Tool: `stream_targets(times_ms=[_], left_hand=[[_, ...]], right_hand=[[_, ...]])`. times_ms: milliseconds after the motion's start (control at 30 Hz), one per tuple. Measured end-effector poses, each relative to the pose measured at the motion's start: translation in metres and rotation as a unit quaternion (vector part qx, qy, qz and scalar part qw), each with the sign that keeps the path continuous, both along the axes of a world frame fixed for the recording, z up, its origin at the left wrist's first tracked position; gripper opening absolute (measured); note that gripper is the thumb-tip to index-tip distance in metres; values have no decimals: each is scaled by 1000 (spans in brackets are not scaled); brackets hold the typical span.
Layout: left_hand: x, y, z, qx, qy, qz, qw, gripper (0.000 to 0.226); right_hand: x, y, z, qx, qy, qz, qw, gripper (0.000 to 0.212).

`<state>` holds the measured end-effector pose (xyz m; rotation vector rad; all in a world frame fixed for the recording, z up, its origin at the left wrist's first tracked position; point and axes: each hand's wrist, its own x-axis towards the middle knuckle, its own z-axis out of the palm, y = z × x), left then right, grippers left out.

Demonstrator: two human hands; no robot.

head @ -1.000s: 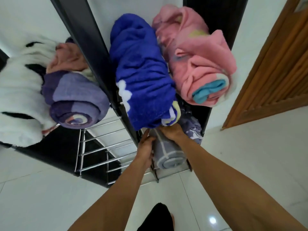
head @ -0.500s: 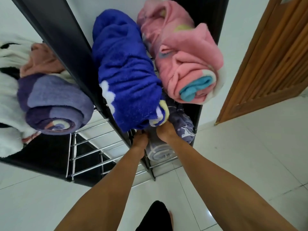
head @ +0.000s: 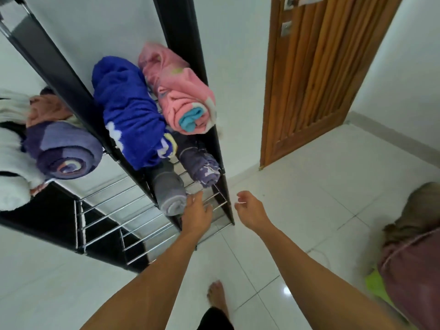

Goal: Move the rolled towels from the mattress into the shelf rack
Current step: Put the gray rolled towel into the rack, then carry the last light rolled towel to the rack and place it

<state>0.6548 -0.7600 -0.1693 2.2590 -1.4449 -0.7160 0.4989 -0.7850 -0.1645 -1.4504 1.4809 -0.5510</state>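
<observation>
The black shelf rack [head: 71, 77] with chrome bars stands against the white wall. A blue rolled towel [head: 128, 113] and a pink rolled towel [head: 183, 101] lie on an upper shelf. Below them rest a grey rolled towel [head: 169, 191] and a dark purple patterned towel [head: 201, 165]. A lilac rolled towel [head: 64, 148] and white fluffy towels [head: 12, 163] fill the left section. My left hand [head: 196, 210] is open, its fingers touching the end of the grey towel. Just right of the rack, my right hand [head: 250, 208] hangs open and holds nothing.
A wooden door [head: 319, 75] stands right of the rack. A pile of brown and maroon cloth [head: 414, 246] with something lime green under it lies at the right edge. My bare foot [head: 217, 296] is on the white tiled floor [head: 297, 186].
Both hands have let go of the grey rolled towel and drawn back from the lower shelf. The right hand has moved clear to the right. The view has pulled back and swung right.
</observation>
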Motion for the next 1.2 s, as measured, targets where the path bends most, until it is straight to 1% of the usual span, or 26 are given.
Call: stream_targets(times_ms=[133, 267, 367, 433, 500, 533, 600, 700, 767, 833, 900, 967, 1033, 1067, 1133, 1200], left_hand=[[-68, 38, 14, 46, 31, -129, 990, 45], [-144, 61, 36, 65, 44, -251, 965, 41], [-201, 82, 53, 68, 56, -368, 926, 37], [-237, 99, 58, 71, 60, -444, 891, 35], [-272, 122, 60, 77, 72, -497, 862, 31], [-288, 136, 60, 84, 80, -519, 847, 30], [-320, 170, 59, 102, 101, -568, 811, 25], [-364, 226, 56, 142, 112, -640, 747, 21], [-392, 264, 51, 157, 101, -683, 706, 19], [-421, 302, 49, 170, 82, -726, 661, 10], [-454, 341, 53, 183, 78, -760, 619, 3], [-485, 378, 57, 201, 76, -782, 585, 3], [-517, 413, 56, 221, 73, -789, 568, 4], [-533, 430, 53, 231, 70, -789, 565, 7], [-567, 461, 45, 251, 60, -790, 556, 20], [-603, 491, 38, 279, 53, -777, 562, 26]], right_hand=[[-75, 63, 10, 22, -6, -75, 997, 34], [-154, 127, 25, 19, 3, -183, 983, 31], [-209, 182, 35, 12, 9, -281, 959, 28], [-240, 226, 39, 2, 0, -359, 934, 25], [-265, 274, 38, -7, -11, -435, 900, 16], [-275, 301, 36, -5, -22, -476, 879, 12], [-288, 358, 36, 2, -64, -551, 832, 15], [-305, 441, 37, 11, -125, -651, 749, 12], [-313, 499, 37, 6, -142, -715, 684, 13], [-317, 555, 37, -10, -159, -773, 614, 11], [-323, 603, 35, -26, -183, -819, 543, 10], [-331, 643, 31, -38, -208, -853, 478, 6], [-344, 676, 23, -43, -223, -876, 425, 7], [-351, 691, 19, -45, -232, -883, 406, 8], [-371, 719, 8, -54, -247, -892, 374, 12], [-399, 746, -3, -59, -265, -900, 341, 21]])
